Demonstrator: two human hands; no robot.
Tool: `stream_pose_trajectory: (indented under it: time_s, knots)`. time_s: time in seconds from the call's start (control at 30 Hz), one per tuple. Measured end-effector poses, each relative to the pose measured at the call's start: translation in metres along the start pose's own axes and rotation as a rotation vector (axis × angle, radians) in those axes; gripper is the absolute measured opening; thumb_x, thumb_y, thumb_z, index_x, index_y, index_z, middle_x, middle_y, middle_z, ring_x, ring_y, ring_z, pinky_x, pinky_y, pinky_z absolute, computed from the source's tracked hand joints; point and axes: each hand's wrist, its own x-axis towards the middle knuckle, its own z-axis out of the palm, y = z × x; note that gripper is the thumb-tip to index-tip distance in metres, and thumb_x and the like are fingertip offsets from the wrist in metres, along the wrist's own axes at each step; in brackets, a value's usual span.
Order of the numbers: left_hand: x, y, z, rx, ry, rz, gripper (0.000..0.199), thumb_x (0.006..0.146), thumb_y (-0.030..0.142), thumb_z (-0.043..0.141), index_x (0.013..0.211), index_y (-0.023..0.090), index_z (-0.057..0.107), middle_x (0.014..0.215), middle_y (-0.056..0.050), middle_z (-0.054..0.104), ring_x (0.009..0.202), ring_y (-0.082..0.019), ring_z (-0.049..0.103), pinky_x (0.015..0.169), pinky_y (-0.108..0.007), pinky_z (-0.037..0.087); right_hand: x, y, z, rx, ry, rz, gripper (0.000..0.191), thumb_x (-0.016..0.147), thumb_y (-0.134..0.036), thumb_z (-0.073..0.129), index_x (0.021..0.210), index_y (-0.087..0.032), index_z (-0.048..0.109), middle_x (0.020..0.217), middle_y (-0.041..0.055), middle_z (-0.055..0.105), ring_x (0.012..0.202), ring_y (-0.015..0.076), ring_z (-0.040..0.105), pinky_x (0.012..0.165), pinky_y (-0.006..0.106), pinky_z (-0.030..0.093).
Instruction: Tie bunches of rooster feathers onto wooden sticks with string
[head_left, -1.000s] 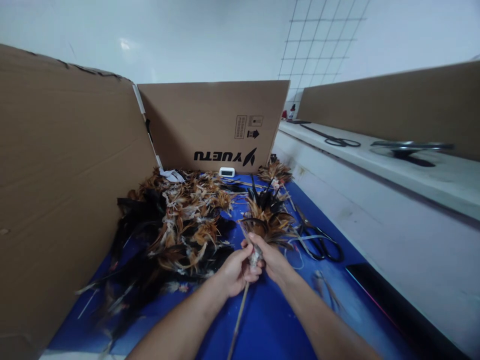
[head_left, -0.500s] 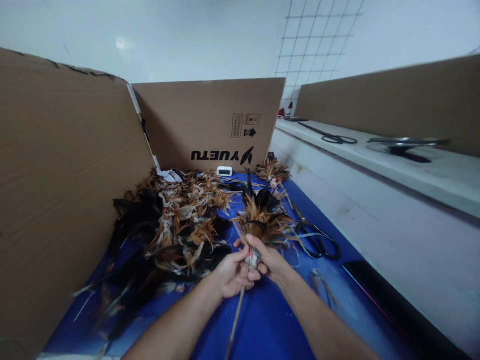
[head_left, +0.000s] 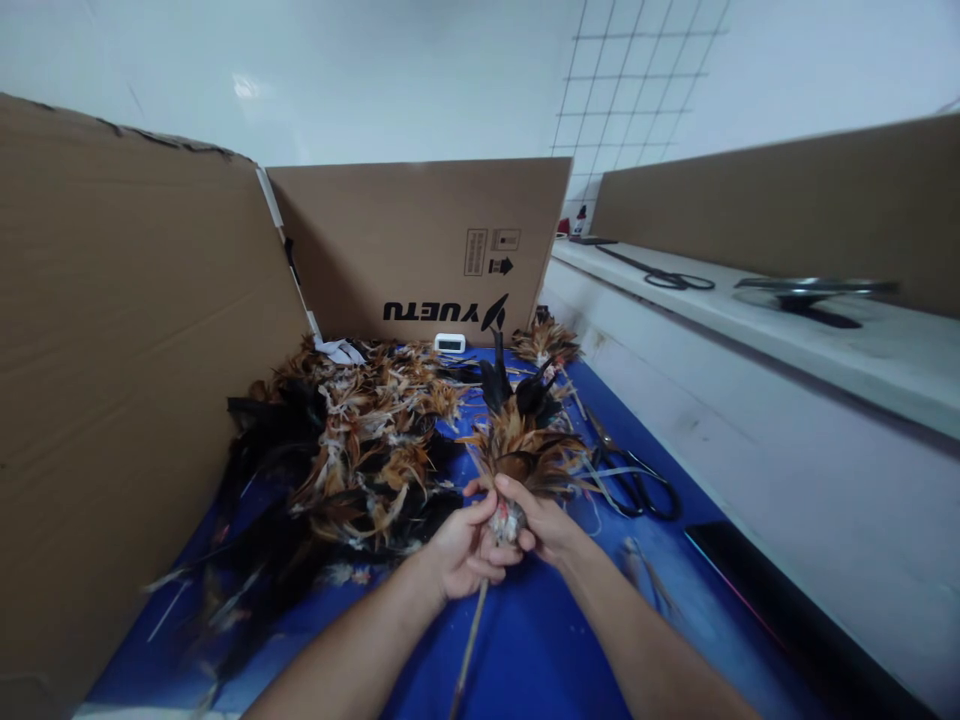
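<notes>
Between both hands, in the head view, is a feather duster [head_left: 525,445]: brown and black feathers fan out away from me, above a thin stick [head_left: 470,645] that points down toward me. My left hand [head_left: 466,552] is closed around the quill ends and the top of the stick. From the right side, my right hand [head_left: 546,522] wraps the same bundle, its thumb against the base of the feathers. A greyish, fluffy lump [head_left: 508,522] with a reddish spot shows between the thumbs. Some fingertips are hidden behind the bundle.
Loose brown and black feathers [head_left: 375,440] heap on the blue tabletop [head_left: 540,650] to the left. Black-handled scissors [head_left: 637,485] and a dark flat device [head_left: 757,590] lie right. Cardboard panels [head_left: 360,230] stand left and behind, near a small white display [head_left: 449,343]. A shelf [head_left: 810,345] runs right.
The feather by the thumbs that stuck out to the left now lies in with the others, and the black tips stand slightly higher. Both hands keep their hold in nearly the same place.
</notes>
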Motion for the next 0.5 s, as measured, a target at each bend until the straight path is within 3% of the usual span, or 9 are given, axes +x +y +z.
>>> stream_pose_trajectory:
  time_s: [0.1,0.27,0.5]
  knots:
    - [-0.0007,0.0005,0.0020,0.019,-0.006,-0.009,0.045,0.084,0.049,0.042,0.093,0.007,0.055,0.086,-0.010,0.053,0.046,-0.003,0.034,0.028,-0.011,0.005,-0.0007,0.0003,-0.0011,-0.027,-0.022,0.021,0.038,0.080,-0.047,0.051,0.095,-0.016,0.067,0.050,-0.0025,0.056,0.057,0.0127,0.057,0.062,0.023,0.046]
    - [-0.0036,0.0011,0.0055,0.008,0.009,-0.016,0.029,0.079,0.041,0.055,0.084,0.013,0.050,0.069,0.001,0.041,0.043,-0.002,0.026,0.033,-0.010,0.012,-0.0017,-0.0033,-0.0004,-0.011,-0.112,-0.016,0.037,0.081,-0.045,0.051,0.098,-0.016,0.066,0.080,0.0046,0.066,0.076,0.0174,0.061,0.071,0.028,0.048]
    - [-0.0018,-0.0014,0.0055,0.101,0.078,0.059,0.026,0.079,0.038,0.057,0.081,0.016,0.042,0.061,0.006,0.029,0.041,-0.002,0.019,0.034,-0.011,0.009,0.0005,0.0002,-0.0046,0.002,-0.124,0.014,0.040,0.080,-0.047,0.051,0.100,-0.015,0.065,0.085,0.0063,0.067,0.084,0.0199,0.060,0.079,0.033,0.046]
